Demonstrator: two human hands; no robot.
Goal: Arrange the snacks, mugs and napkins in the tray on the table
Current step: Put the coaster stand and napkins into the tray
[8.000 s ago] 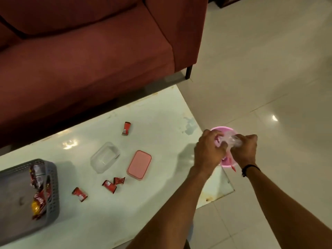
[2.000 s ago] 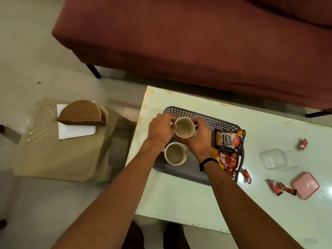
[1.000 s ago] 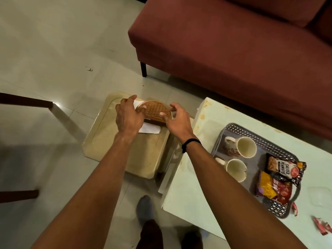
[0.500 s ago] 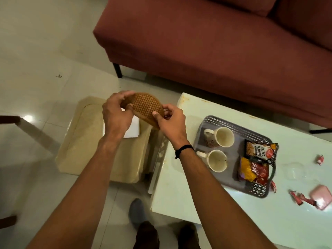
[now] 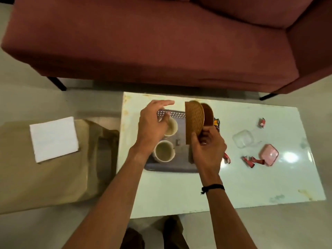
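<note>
A grey perforated tray (image 5: 172, 166) sits on the white table (image 5: 233, 186). Two cream mugs stand in it: one (image 5: 163, 152) near me, the other (image 5: 172, 127) behind it, partly hidden by my left hand (image 5: 152, 126), which hovers open above it. My right hand (image 5: 207, 150) grips a brown woven napkin holder (image 5: 195, 121) by its base, upright over the tray's middle. Snack packets (image 5: 216, 123) in the tray are mostly hidden behind the holder. White napkins (image 5: 53, 138) lie on the beige stool (image 5: 45, 177) to the left.
Small red candy wrappers (image 5: 248, 160) and another (image 5: 261, 122) lie on the table's right part, beside a clear box (image 5: 242, 138) and its pink lid (image 5: 268, 154). A maroon sofa (image 5: 161, 42) stands behind the table. My feet are below the table's near edge.
The napkin holder was lifted off the napkins on the stool and carried right, over the tray. My left hand has let go of it; only my right hand holds it.
</note>
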